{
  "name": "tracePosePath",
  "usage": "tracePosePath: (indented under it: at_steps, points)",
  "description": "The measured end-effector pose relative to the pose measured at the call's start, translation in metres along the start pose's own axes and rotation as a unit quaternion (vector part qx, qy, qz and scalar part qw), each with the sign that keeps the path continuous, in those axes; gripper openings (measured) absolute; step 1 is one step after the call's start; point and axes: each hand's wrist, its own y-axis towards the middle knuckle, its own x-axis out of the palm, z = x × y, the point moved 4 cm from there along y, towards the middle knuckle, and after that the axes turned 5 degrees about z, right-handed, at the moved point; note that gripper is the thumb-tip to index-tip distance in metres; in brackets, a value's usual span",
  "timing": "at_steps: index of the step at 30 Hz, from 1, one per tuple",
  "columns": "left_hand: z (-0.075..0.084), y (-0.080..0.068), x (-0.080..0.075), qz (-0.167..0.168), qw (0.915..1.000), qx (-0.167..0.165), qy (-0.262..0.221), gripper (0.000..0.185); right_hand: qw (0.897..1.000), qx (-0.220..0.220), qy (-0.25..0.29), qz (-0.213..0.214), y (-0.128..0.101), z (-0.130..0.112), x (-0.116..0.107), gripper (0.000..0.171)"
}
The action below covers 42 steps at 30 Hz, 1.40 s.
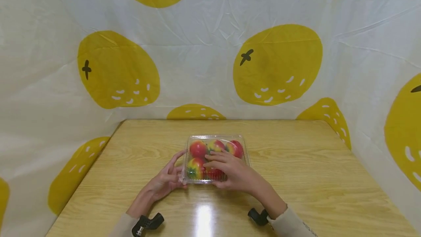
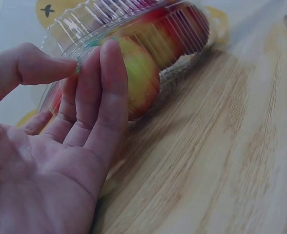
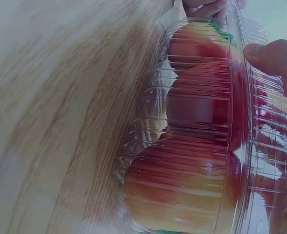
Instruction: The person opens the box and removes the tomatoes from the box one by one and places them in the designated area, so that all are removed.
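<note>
Clear clamshell box (image 1: 215,158) of apples sits mid-table (image 1: 296,178). Left hand (image 1: 164,182), fingers straight, touches its side w/ thumb on the rim; right hand (image 1: 230,171) rests flat on the lid. Thin plastic likely flexes, slick; best held at ribbed side walls.

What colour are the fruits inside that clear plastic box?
The fruits are mostly red, blending into yellow with touches of green. The head view shows it best.
</note>
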Motion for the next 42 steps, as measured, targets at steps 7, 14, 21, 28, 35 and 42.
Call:
tracePosePath:
  at_steps: [7,14,21,28,35,42]
  points:
    - [0.000,0.001,-0.001,0.000,0.9999,0.008,0.008,0.103,1.000,0.000,0.001,-0.002,0.000,-0.001,-0.001,0.053]
    - [-0.002,-0.001,0.000,0.013,0.9999,0.003,0.005,0.104,1.000,-0.003,-0.009,-0.001,0.001,-0.003,0.001,0.055]
    - [-0.005,-0.003,0.000,-0.003,0.9995,-0.002,-0.033,0.100,1.000,-0.016,-0.015,0.000,0.000,-0.006,0.004,0.054]
    - [-0.006,-0.001,-0.001,-0.012,0.9988,0.002,-0.047,0.099,0.999,-0.033,-0.023,0.005,-0.001,-0.009,0.003,0.048]
    - [-0.005,-0.001,0.000,-0.019,0.9984,0.009,-0.052,0.100,0.997,-0.052,-0.054,0.000,0.001,-0.015,0.003,0.057]
    - [-0.004,0.000,-0.002,-0.014,0.9980,0.007,-0.062,0.099,0.994,-0.032,-0.099,-0.033,0.001,-0.019,0.008,0.065]
